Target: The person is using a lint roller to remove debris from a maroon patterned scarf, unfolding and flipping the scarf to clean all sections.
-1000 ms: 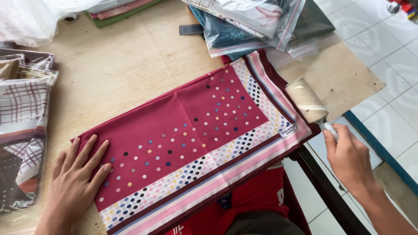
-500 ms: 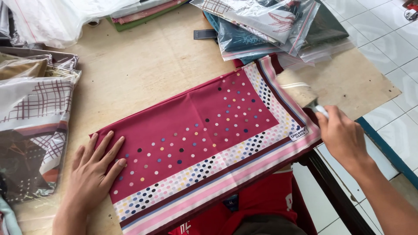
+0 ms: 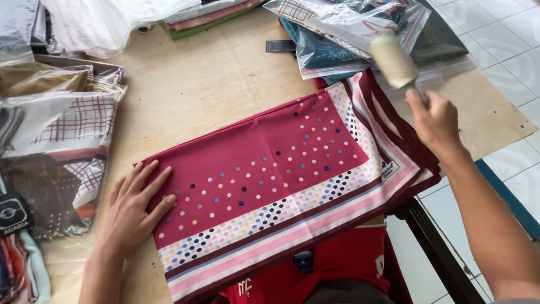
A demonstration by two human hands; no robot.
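- The left hand (image 3: 135, 211) lies flat, fingers spread, on the folded red scarf's (image 3: 270, 169) near-left corner.
- The right hand (image 3: 436, 121) grips a lint roller (image 3: 392, 59), raised beyond the scarf's far-right corner.
- Risk: a rolling stroke could drag and wrinkle the scarf's unpinned right side.

The light is bright and soft, like daylight, and the shadows under the left hand (image 3: 135, 211) at 7 o'clock are faint. The roller (image 3: 392, 59) and right hand (image 3: 436, 121) at 2 o'clock look smeared with blur. The plastic bags (image 3: 107, 22) at 11 o'clock shine with white glare.
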